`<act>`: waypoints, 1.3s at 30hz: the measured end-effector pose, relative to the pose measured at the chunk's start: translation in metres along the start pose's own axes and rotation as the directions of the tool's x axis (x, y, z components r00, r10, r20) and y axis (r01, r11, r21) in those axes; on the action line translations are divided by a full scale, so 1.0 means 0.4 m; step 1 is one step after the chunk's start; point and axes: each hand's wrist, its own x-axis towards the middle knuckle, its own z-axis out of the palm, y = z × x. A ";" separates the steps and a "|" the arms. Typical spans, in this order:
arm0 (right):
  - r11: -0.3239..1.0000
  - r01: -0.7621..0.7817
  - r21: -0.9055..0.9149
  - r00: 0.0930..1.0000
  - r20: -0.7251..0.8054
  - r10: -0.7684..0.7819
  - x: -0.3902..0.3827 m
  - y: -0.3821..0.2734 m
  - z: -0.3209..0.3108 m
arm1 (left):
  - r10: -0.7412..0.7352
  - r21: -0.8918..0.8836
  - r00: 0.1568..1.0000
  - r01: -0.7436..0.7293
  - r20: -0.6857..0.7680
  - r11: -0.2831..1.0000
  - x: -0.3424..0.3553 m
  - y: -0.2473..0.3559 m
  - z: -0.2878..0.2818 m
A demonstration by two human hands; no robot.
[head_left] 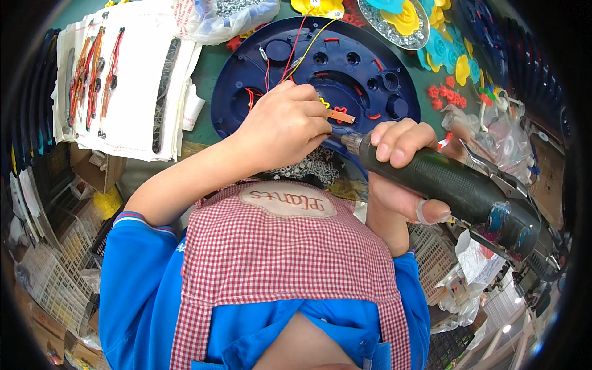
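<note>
A round dark blue plastic housing (pixel 345 68) with red and yellow wires lies on the green bench in front of me. My left hand (pixel 285 123) is closed over its near edge, pinching a small brown circuit strip (pixel 341 116) there. My right hand (pixel 401 166) grips a black electric screwdriver (pixel 456 188), its metal tip pointing left at the spot under my left fingers. The tip's contact point is hidden by my left hand. A heap of small silver screws (pixel 311 165) lies just below both hands.
White cloth (pixel 132 74) with wired red parts and a black strip lies at the left. A tray of screws (pixel 394 34), yellow and cyan flower-shaped plastic pieces (pixel 441 46), small red gears (pixel 447 95) and plastic bags (pixel 499 132) crowd the right. White baskets (pixel 58 271) stand below left.
</note>
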 end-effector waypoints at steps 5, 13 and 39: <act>0.998 0.039 -0.053 0.998 -0.043 -0.041 0.005 0.011 0.003 | -0.028 0.074 1.000 0.029 -0.014 0.997 0.001 0.008 0.005; 0.960 0.059 -0.275 0.993 -0.086 -0.086 0.015 0.047 -0.019 | -0.079 0.279 0.995 0.061 0.054 0.958 0.005 -0.071 0.015; 0.986 0.074 -0.150 0.994 -0.063 -0.084 -0.006 0.069 -0.032 | -0.101 0.186 0.995 0.094 0.028 0.978 -0.005 -0.044 -0.001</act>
